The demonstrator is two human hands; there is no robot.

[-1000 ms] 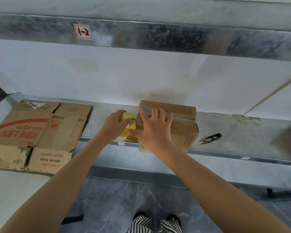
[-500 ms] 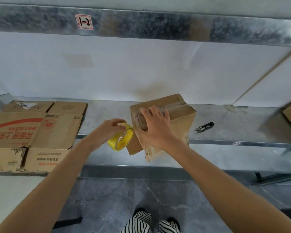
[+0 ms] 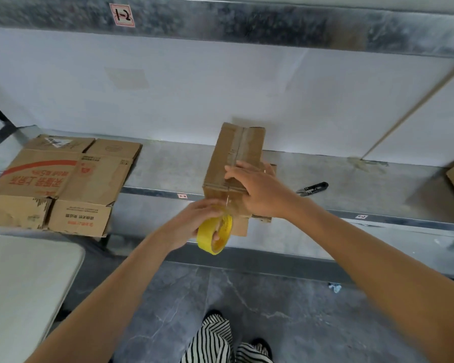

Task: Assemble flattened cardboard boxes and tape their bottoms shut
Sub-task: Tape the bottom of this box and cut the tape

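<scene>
Small cardboard box point(image 3: 236, 158) upright at the front edge of a metal shelf point(image 3: 168, 166), taped seam running down its upper face. Flat on the box's near top corner, right hand point(image 3: 257, 189), fingers straight and spread, pressing down, gripping nothing. Just below the box's near face, left hand point(image 3: 192, 221) curled round a yellow tape roll point(image 3: 215, 233), one finger showing inside the core, roll tilted and close against the box. Well to the left of the box, flattened cartons point(image 3: 63, 184) with red print, overhanging the shelf edge. Near the box's right side, black snips point(image 3: 312, 188) lying flat. Above the box and to its left, a "1-2" label point(image 3: 122, 15) on the upper beam. Below the box, striped trousers point(image 3: 215, 339)
</scene>
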